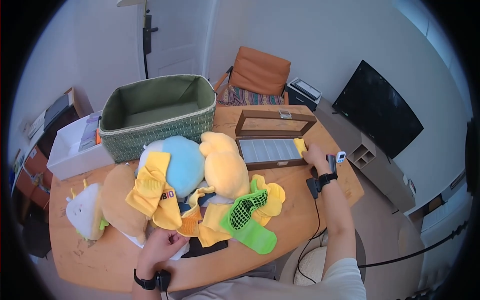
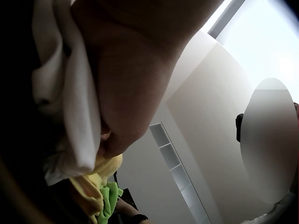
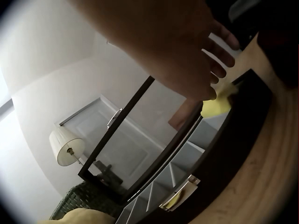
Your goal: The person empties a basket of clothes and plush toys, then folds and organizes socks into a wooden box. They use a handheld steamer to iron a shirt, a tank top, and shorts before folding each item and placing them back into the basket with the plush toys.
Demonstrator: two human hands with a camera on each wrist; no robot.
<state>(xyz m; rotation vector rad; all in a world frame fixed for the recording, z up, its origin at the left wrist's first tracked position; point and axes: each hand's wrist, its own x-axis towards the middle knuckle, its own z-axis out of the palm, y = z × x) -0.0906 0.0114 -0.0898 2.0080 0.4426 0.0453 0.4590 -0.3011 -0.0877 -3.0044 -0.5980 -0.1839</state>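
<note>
A brown compartment box stands at the right of the table, its windowed lid raised. Yellow fabric, like a rolled sock, sits in the rightmost compartment. My right hand is right at that yellow bundle, fingers spread and slightly bent. Near the table's front edge my left hand rests with loosely curled fingers beside white cloth; its fingertips are mostly hidden in the left wrist view. A green sock with black mesh grip and several yellow socks lie heaped between the hands.
Plush toys crowd the middle and left: a blue one, a yellow one, a tan one and a white one. Behind them stand a green woven basket and a white bin. A cable hangs near the right wrist.
</note>
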